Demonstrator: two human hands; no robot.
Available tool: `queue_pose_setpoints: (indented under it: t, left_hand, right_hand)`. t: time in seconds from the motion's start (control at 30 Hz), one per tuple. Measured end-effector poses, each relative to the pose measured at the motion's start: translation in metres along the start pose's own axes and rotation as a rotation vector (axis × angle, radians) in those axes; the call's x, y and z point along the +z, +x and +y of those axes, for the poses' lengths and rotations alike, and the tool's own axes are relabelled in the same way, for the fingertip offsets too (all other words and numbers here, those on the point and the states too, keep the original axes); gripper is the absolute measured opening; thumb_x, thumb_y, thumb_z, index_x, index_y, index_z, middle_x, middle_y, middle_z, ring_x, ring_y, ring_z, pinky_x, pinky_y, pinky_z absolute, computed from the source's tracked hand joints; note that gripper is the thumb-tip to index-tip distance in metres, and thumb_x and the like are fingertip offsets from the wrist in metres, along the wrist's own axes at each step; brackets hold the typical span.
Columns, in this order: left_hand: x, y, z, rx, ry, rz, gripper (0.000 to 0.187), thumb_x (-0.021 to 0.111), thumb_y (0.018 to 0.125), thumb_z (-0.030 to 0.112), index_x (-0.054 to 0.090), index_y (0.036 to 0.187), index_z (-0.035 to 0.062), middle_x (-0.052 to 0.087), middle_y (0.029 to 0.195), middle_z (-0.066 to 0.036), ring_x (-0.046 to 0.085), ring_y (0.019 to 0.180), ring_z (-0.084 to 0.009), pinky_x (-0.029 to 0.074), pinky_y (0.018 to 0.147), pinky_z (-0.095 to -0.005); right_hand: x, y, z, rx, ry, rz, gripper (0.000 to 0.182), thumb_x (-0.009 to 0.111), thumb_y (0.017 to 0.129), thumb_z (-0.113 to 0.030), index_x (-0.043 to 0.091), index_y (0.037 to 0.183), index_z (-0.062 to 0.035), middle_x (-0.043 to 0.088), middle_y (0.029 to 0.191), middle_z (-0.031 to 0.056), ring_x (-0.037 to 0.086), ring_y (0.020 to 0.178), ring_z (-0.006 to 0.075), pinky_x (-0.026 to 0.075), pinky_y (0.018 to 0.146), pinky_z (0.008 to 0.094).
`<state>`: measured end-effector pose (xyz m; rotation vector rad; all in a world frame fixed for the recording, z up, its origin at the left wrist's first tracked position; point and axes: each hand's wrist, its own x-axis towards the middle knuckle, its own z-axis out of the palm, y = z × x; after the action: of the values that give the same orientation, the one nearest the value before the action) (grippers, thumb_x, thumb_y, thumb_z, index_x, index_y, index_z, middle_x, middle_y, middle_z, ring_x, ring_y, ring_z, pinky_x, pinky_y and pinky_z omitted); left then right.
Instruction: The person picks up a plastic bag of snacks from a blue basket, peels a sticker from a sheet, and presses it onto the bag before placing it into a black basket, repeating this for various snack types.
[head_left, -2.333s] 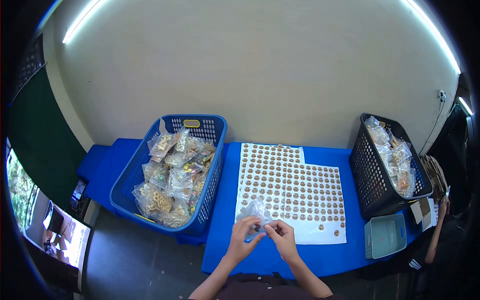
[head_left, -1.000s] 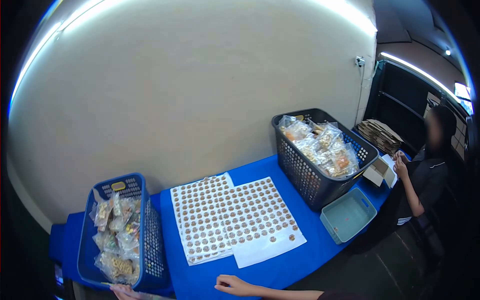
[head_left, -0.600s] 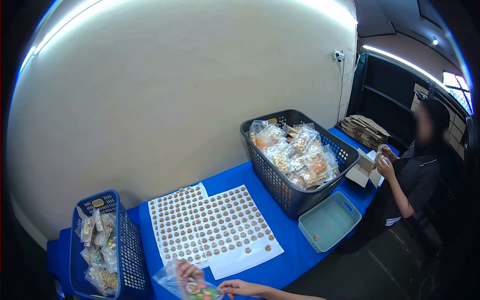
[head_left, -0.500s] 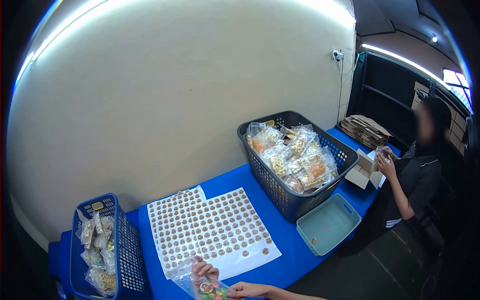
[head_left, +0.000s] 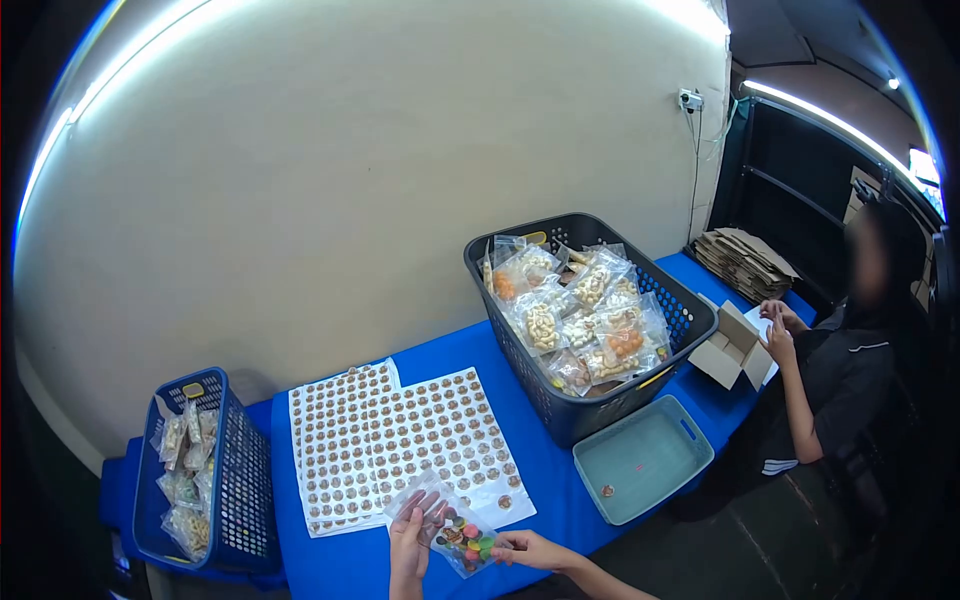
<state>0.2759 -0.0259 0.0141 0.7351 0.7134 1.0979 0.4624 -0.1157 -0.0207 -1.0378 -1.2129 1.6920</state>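
Note:
A clear plastic bag of colourful round sweets (head_left: pixel 470 540) hangs tilted between my two hands over the table's front side. My left hand (head_left: pixel 408 545) grips it at the left, its fingers seen through the clear plastic. With closed fingers, my right hand (head_left: pixel 528 548) pinches the bag's lower right edge. A round brown sticker (head_left: pixel 452 535) shows on the bag, near the sweets. Just beyond the bag lie white sheets of round stickers (head_left: pixel 440 425), with several stickers gone from the front right corner.
A dark basket (head_left: pixel 545 385) heaped with snack packets stands behind a green tray (head_left: pixel 640 465) holding one sticker. At left is a blue basket (head_left: pixel 245 490) of packets. A co-worker (head_left: pixel 830 370) stands right, beside an open carton (head_left: pixel 728 345) and stacked flat cardboard (head_left: pixel 745 262).
Both my hands and the bag have moved up and right, into fuller view. The camera view has shifted slightly. The packet seen in the co-worker's hands earlier no longer shows there.

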Motion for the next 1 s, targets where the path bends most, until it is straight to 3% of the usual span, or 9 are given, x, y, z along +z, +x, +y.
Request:
queue_pose_setpoints:
  t: [0.17,0.3,0.4,0.5,0.6,0.67,0.8,0.9,1.0]
  left_hand:
    - [0.011,-0.007,0.001,0.067,0.050,-0.005,0.034,0.044,0.089,0.013,0.041,0.117,-0.0060,0.048,0.118,-0.021,0.051,0.105,-0.0330,0.048,0.084,-0.0361]
    - [0.012,-0.008,0.009,0.084,0.067,0.043,0.032,0.047,0.088,0.013,0.045,0.113,-0.0077,0.051,0.113,-0.022,0.054,0.101,-0.0318,0.051,0.080,-0.0346]
    - [0.014,-0.010,0.003,0.166,0.077,0.119,0.034,0.049,0.088,0.015,0.045,0.112,-0.0086,0.052,0.108,-0.023,0.056,0.098,-0.0301,0.052,0.076,-0.0326]
    - [0.008,-0.014,-0.002,0.187,0.050,0.134,0.036,0.048,0.088,0.016,0.042,0.115,-0.0071,0.050,0.112,-0.023,0.054,0.100,-0.0294,0.051,0.077,-0.0331]
    - [0.013,-0.023,-0.006,0.160,-0.015,0.144,0.038,0.047,0.088,0.015,0.038,0.121,-0.0028,0.047,0.118,-0.020,0.052,0.105,-0.0288,0.049,0.079,-0.0340]
    - [0.026,-0.032,-0.007,0.162,-0.059,0.089,0.041,0.047,0.088,0.014,0.035,0.125,-0.0009,0.045,0.120,-0.019,0.050,0.107,-0.0283,0.049,0.081,-0.0345]
    - [0.012,-0.033,-0.036,-0.089,0.050,-0.056,0.042,0.047,0.088,0.011,0.033,0.126,-0.0019,0.045,0.122,-0.013,0.051,0.104,-0.0210,0.049,0.082,-0.0324]
    - [0.009,-0.030,-0.033,-0.054,0.115,-0.044,0.042,0.046,0.089,0.011,0.032,0.127,-0.0014,0.045,0.122,-0.012,0.051,0.105,-0.0202,0.048,0.082,-0.0334]
    - [0.012,-0.033,-0.015,-0.051,0.158,-0.046,0.045,0.044,0.090,0.015,0.029,0.129,0.0001,0.043,0.125,-0.015,0.050,0.106,-0.0230,0.047,0.084,-0.0341]
  right_hand:
    - [-0.014,-0.005,0.004,0.059,-0.057,-0.063,0.030,0.041,0.092,-0.027,0.057,0.095,-0.0016,0.060,0.085,0.0019,0.048,0.066,0.0074,0.041,0.062,0.0199]
    - [-0.025,-0.007,-0.012,0.131,-0.073,-0.206,0.030,0.042,0.091,-0.027,0.057,0.098,-0.0007,0.059,0.084,0.0013,0.047,0.068,0.0071,0.040,0.066,0.0205]
    - [-0.027,-0.005,-0.014,0.141,-0.142,-0.191,0.031,0.046,0.090,-0.025,0.054,0.105,-0.0001,0.057,0.084,0.0024,0.048,0.072,0.0077,0.040,0.067,0.0210]
    - [-0.019,-0.008,-0.022,-0.016,-0.041,-0.016,0.032,0.049,0.088,-0.023,0.053,0.109,0.0002,0.056,0.084,0.0026,0.050,0.074,0.0083,0.040,0.068,0.0217]
    - [-0.026,-0.007,-0.020,0.053,-0.008,-0.025,0.031,0.052,0.087,-0.019,0.054,0.110,0.0007,0.056,0.083,0.0029,0.052,0.075,0.0087,0.040,0.068,0.0219]
    - [-0.034,-0.006,-0.019,0.036,0.022,-0.004,0.028,0.053,0.086,-0.018,0.056,0.106,0.0014,0.056,0.082,0.0026,0.052,0.074,0.0089,0.041,0.068,0.0221]
    - [-0.041,-0.005,-0.027,0.059,0.023,-0.029,0.025,0.054,0.084,-0.015,0.057,0.101,0.0026,0.057,0.082,0.0025,0.052,0.074,0.0092,0.041,0.068,0.0221]
    - [-0.042,0.000,-0.022,0.105,-0.078,-0.030,0.021,0.055,0.084,-0.014,0.059,0.096,0.0027,0.058,0.081,0.0026,0.052,0.073,0.0092,0.042,0.067,0.0223]
    - [-0.040,0.005,-0.038,0.019,-0.086,-0.007,0.019,0.055,0.084,-0.014,0.059,0.092,0.0027,0.058,0.079,0.0035,0.053,0.072,0.0093,0.043,0.066,0.0225]
